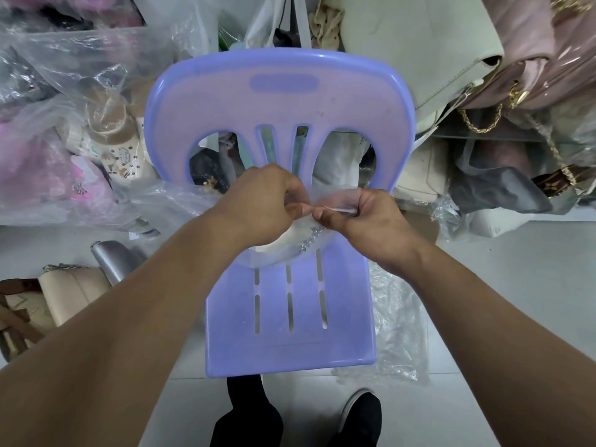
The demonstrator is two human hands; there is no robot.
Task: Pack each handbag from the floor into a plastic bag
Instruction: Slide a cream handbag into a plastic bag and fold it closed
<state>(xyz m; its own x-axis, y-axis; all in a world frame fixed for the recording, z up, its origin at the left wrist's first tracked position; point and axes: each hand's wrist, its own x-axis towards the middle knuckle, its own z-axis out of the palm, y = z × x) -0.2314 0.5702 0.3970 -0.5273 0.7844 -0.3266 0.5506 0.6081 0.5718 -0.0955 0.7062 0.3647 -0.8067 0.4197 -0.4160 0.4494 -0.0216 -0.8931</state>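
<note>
A cream handbag (283,241) with a silver chain lies inside a clear plastic bag (335,198) on the seat of a purple plastic chair (290,333). My left hand (258,201) and my right hand (364,217) meet above it, each pinching the top edge of the plastic bag between thumb and curled fingers. Most of the handbag is hidden under my hands. On the floor at the left lie a beige quilted handbag (74,288) with a chain and a silver handbag (113,256).
Bagged goods in clear plastic (64,91) pile up at the back left. White, pink and grey handbags (516,59) with gold chains are stacked at the back right. Loose plastic bags (396,324) lie on the floor right of the chair. My feet (361,414) stand below it.
</note>
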